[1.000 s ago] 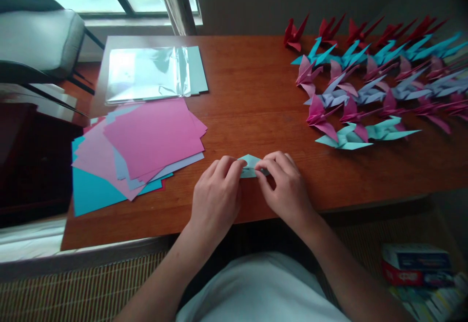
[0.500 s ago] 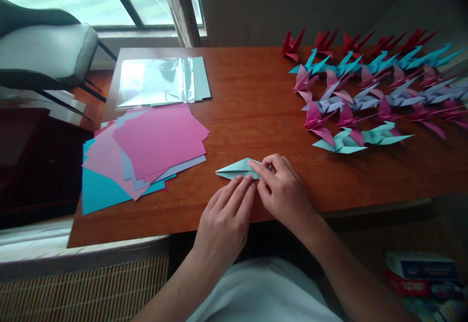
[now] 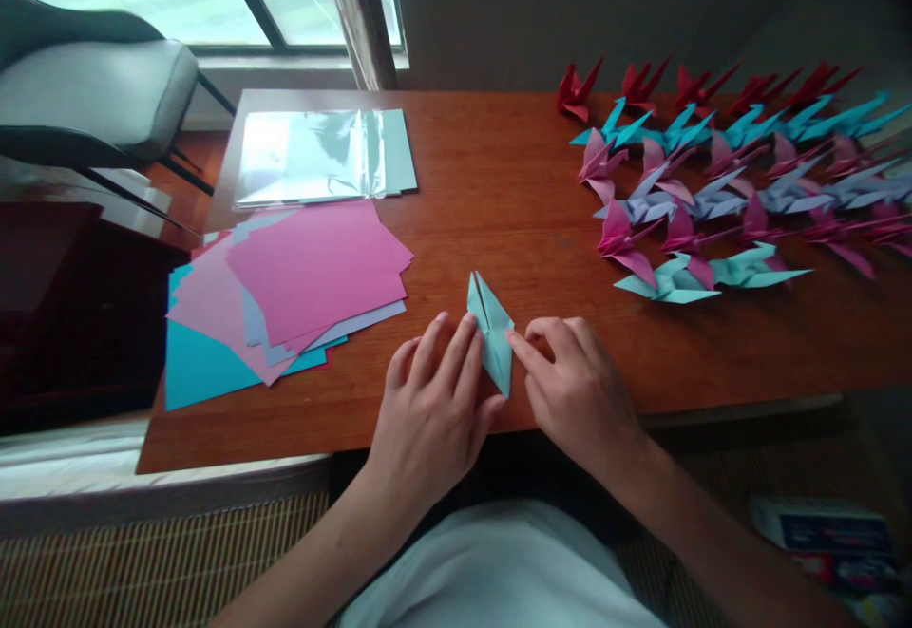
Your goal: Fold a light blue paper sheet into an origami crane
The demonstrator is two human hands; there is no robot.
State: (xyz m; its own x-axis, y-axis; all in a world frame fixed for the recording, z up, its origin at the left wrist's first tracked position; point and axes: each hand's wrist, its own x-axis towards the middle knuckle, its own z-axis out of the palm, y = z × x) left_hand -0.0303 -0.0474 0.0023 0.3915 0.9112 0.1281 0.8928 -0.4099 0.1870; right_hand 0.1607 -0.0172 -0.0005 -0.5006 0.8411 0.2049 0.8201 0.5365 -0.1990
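A pale mint-green origami piece (image 3: 498,335), folded to a narrow diamond with a split upper end, lies on the table between my hands. Its long axis runs nearly away from me. My left hand (image 3: 436,390) rests with fingers stretched out, two fingertips on the paper's left edge and the thumb near its lower tip. From the right, my right hand (image 3: 574,371) touches the side corner with its index fingertip; its other fingers are loosely bent and apart from the paper. Two mint-green paper cranes (image 3: 676,278) stand farther right.
Rows of red, blue, pink, lilac and magenta cranes (image 3: 618,237) fill the right of the wooden table (image 3: 491,181). Fanned coloured sheets (image 3: 320,272) lie left, below a clear packet of pale paper (image 3: 306,155). A chair (image 3: 100,86) stands beyond the left end.
The mint-green piece has turned from lying sideways to pointing away from me. My right hand has shifted right to its side corner; the left hand's fingers have spread and moved slightly left.
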